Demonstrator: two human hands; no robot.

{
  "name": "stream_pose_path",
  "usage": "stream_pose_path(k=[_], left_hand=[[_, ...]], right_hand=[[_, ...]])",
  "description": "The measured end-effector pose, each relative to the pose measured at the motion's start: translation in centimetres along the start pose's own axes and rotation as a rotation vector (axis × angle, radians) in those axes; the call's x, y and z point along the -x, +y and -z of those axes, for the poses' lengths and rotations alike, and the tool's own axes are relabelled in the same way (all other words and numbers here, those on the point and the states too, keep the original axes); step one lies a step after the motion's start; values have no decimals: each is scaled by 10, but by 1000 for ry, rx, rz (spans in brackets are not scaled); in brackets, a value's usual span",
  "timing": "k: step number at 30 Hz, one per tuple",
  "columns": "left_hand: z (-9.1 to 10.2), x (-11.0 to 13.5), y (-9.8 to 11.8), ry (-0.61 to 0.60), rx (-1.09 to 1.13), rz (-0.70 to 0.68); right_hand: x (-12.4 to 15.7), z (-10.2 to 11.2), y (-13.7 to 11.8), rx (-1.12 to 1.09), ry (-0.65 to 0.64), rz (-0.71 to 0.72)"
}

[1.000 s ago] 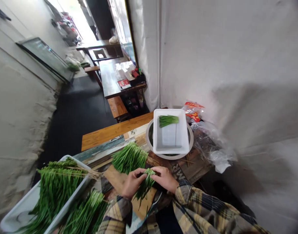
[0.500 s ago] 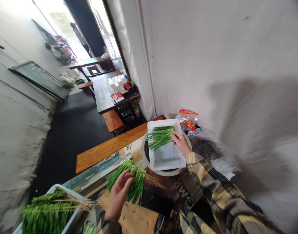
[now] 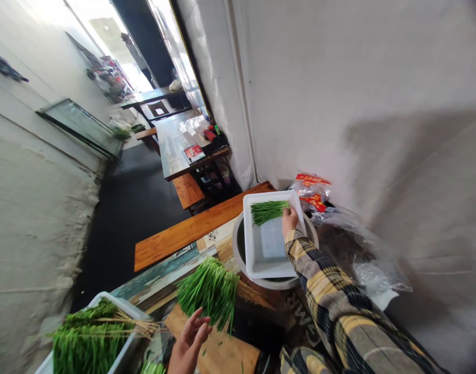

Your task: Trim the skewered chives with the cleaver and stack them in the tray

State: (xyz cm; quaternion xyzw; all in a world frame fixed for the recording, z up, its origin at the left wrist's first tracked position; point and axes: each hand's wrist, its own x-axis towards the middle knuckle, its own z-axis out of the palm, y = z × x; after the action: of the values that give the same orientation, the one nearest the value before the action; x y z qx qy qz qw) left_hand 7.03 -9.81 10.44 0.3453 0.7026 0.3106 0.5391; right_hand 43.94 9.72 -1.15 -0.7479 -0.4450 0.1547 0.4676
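Observation:
My right hand (image 3: pixel 289 218) reaches into the white square tray (image 3: pixel 257 254) and rests on a bundle of green chives (image 3: pixel 268 211) at the tray's far end; its fingers curl around the bundle's end. My left hand (image 3: pixel 189 338) hovers open, fingers spread, over the wooden cutting board (image 3: pixel 222 353) just below a fanned pile of chives on skewers (image 3: pixel 209 289). The tray sits on top of a round metal bowl (image 3: pixel 238 244).
A white bin (image 3: pixel 123 353) full of skewered chives stands at bottom left. Clear plastic bags (image 3: pixel 362 249) and a red-printed packet (image 3: pixel 312 187) lie by the wall on the right. A wooden bench (image 3: pixel 191 228) and dark tables stand beyond.
My right hand carried a chive bundle from the cutting board into the white tray and pushed it to the far end. My left hand let go and drew back over the board.

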Motion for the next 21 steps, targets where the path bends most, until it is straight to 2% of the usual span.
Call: stream_pose_path(k=[4, 8, 11, 14, 18, 21], left_hand=[[-8, -2, 0, -22, -5, 7], [-14, -4, -7, -66, -7, 7], [-16, -5, -10, -88, -29, 8], [-17, -4, -10, -88, -36, 14], [-17, 1, -8, -89, -30, 18], [-15, 5, -13, -65, -15, 14]], right_hand=[[-1, 1, 5, 66, 110, -105], [5, 19, -1, 112, 90, -26], [17, 35, -9, 192, 31, 118], [40, 41, -14, 236, -73, 220], [67, 31, -10, 262, -225, 285], [68, 22, -4, 285, -249, 268]])
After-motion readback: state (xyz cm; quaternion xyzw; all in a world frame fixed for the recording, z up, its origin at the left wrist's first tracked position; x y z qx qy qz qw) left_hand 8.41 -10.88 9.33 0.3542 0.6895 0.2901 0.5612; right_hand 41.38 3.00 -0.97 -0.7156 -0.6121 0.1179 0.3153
